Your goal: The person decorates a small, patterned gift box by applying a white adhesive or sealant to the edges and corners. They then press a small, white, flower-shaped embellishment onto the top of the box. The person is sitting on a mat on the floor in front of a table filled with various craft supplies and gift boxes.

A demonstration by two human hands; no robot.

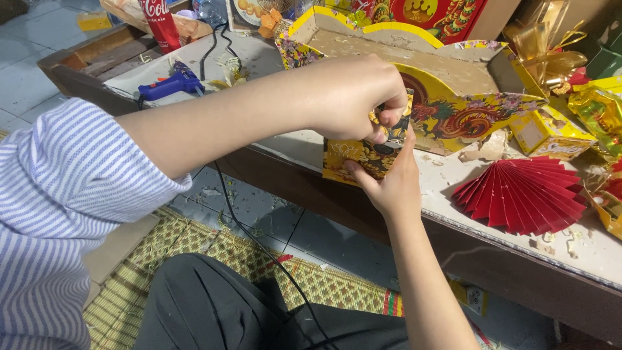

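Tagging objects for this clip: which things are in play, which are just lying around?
In play: left hand, right hand, small yellow printed box held between them.
Lying around: blue glue gun, red paper fan, large yellow dragon-print box, gold ribbon.

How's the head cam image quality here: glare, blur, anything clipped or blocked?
Head view: even, soft light with faint shadows; glare only on the gold foil at top right. The left hand, right hand and yellow printed box are sharp, with no motion blur. The left hand covers the box's top. The red paper fan is crisp; the table's edge bows slightly.
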